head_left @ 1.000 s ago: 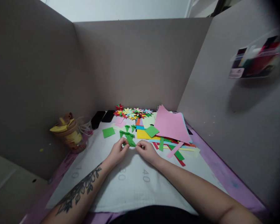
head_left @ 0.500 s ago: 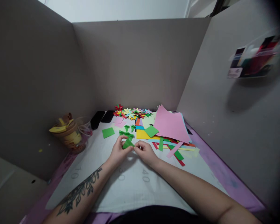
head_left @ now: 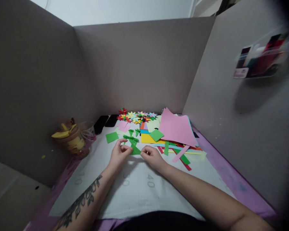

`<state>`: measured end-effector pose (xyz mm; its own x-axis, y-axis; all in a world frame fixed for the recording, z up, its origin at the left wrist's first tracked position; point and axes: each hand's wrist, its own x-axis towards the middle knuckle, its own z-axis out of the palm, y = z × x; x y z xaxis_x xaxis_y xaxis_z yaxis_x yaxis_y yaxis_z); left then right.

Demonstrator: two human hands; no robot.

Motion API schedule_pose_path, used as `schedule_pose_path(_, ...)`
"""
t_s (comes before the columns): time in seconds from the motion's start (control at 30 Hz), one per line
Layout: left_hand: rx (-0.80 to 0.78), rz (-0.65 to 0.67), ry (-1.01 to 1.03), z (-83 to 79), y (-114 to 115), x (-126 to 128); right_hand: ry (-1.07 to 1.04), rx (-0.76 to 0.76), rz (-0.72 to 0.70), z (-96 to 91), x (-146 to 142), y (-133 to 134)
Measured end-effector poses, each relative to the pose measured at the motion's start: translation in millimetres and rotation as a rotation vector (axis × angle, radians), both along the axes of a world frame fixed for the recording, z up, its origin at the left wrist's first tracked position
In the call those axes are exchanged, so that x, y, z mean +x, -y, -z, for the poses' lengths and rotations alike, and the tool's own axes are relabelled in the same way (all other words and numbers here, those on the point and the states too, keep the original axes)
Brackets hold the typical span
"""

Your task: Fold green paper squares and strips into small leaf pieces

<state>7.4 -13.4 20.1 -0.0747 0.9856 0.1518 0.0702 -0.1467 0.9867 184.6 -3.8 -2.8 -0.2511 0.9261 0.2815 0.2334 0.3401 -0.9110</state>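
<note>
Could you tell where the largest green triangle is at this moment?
In the head view, the green triangle is just left of centre, between the left hand and right hand, nearer than the small folded green pieces.

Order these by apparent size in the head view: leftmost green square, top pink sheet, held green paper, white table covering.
White table covering
Top pink sheet
Leftmost green square
Held green paper, partly hidden, so judged by what shows

Paper stars lie along the back edge of the worktop, phones to their left by the back-left corner, paper sheets toward the back-right corner, with strips before them. Paper pieces lie before the stars; a pot stands by the left edge.
</note>
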Motion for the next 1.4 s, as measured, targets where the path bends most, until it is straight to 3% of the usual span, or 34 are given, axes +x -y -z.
schedule_pose_path(0.17, -0.002, -0.181, 0.145, -2.2, -7, -14, -0.030, -0.037, 0.010, 3.0, 6, -3)
schedule_pose_path(0.37, 0.001, 0.089, -0.104, 2.8, 2, 5, 0.049, 0.176, -0.004, 2.1, 0, 1)
schedule_pose_path(0.5, 0.033, 0.055, -0.293, -3.2, 12, 7, 0.129, 0.341, -0.060, -3.7, 0, 6)
schedule_pose_path(0.6, 0.082, 0.078, -0.272, -5.9, 15, 5, 0.150, 0.408, -0.066, -7.1, 4, 8)
schedule_pose_path(0.9, 0.146, 0.060, -0.332, -2.2, 12, 5, 0.131, 0.451, -0.064, -10.2, 8, 6)
schedule_pose_path(1.0, 0.256, 0.015, -0.384, -0.6, 14, -2, 0.105, 0.448, -0.021, -13.9, 13, 4)
schedule_pose_path(1.07, 0.410, -0.019, -0.480, 0.7, 16, -7, 0.073, 0.470, 0.015, -17.3, 17, 4)
schedule_pose_path(1.23, 0.870, 0.103, -0.688, 1.1, 21, -12, 0.041, 0.554, -0.031, -23.7, 18, 13)
schedule_pose_path(1.4, 0.955, 0.099, -0.755, -1.5, 23, -9, 0.078, 0.538, -0.108, -23.7, 17, 17)
